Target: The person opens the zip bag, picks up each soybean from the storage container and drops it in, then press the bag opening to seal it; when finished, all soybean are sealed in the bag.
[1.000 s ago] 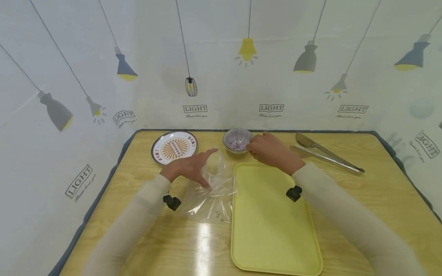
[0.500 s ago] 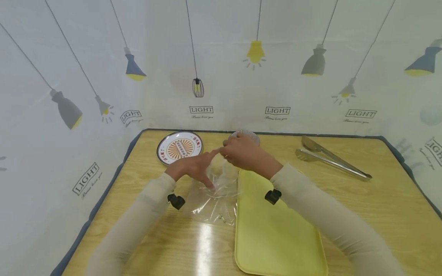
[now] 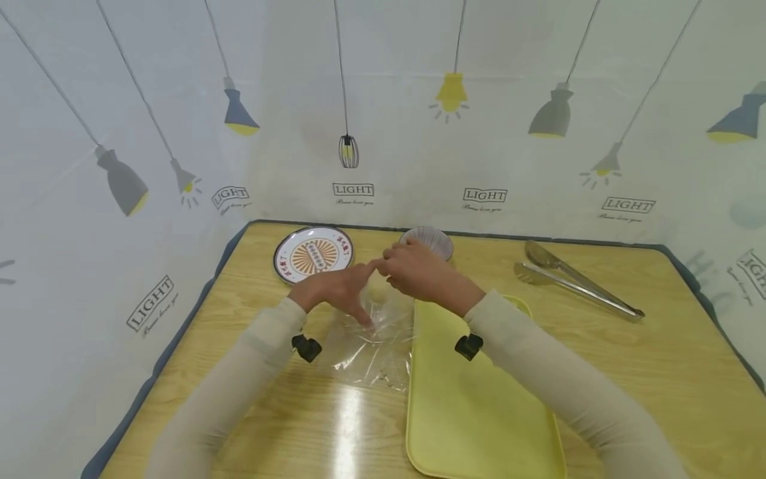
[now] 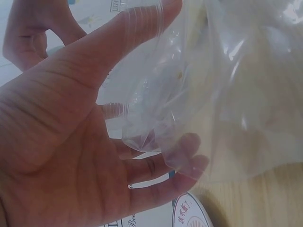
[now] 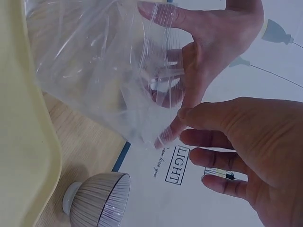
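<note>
A clear zip bag [image 3: 365, 362] hangs spread over the fingers of my left hand [image 3: 338, 289]. Those fingers are straight and apart, with their tips and the thumb inside the bag's mouth. My right hand [image 5: 246, 142] is at the same mouth, its thumb tip against or just before a left finger. Its fingers are bent towards the thumb; whether they pinch something small is hidden. Pale shapes show dimly through the plastic. Behind the right hand stands a striped bowl [image 5: 97, 198], partly covered in the head view.
To the right of the bag lies a yellow tray [image 3: 479, 399]. Metal tongs [image 3: 574, 283] rest at the right of the wooden table [image 3: 287, 412]. A printed plate [image 3: 287, 266] sits at the back left, close to the left hand. A patterned wall sheet [image 3: 395, 133] rises behind.
My right hand has come from the bowl leftward to the bag's mouth and now meets the left hand there. The left hand keeps its spread pose, and the head view has shifted slightly.
</note>
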Demonstrator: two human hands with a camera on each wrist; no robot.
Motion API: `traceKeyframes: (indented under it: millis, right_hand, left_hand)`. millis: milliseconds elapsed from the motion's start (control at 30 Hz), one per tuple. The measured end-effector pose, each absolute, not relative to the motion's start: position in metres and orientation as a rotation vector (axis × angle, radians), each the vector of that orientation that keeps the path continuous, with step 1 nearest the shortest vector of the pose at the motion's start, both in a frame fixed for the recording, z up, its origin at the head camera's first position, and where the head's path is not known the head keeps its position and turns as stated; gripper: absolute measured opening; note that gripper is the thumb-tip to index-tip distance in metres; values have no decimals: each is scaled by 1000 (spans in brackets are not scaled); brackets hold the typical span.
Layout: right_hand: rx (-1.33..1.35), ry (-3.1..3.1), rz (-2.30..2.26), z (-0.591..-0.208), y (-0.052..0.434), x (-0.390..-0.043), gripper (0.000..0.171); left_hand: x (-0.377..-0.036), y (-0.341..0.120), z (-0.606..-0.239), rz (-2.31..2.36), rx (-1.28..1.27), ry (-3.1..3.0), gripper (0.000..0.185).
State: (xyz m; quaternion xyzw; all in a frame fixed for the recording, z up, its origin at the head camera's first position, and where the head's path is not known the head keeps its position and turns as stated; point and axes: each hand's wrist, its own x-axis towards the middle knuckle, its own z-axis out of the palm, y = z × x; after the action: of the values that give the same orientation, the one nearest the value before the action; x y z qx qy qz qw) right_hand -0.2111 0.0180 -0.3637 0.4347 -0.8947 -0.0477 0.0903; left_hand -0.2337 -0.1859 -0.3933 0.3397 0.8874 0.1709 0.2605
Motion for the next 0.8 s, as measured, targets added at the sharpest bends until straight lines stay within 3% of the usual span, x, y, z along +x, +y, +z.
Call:
traceKeyframes:
  millis: [533,800]
  right_hand:
    - [1127,-2692,-93,-366,77,-220,2]
    - [1042,-2812,-133,-383,132,-220,8]
  left_hand:
    - [-235,-185,-393,517,953,2386,131]
    - [-233,-190,-395,524,937,2389,132]
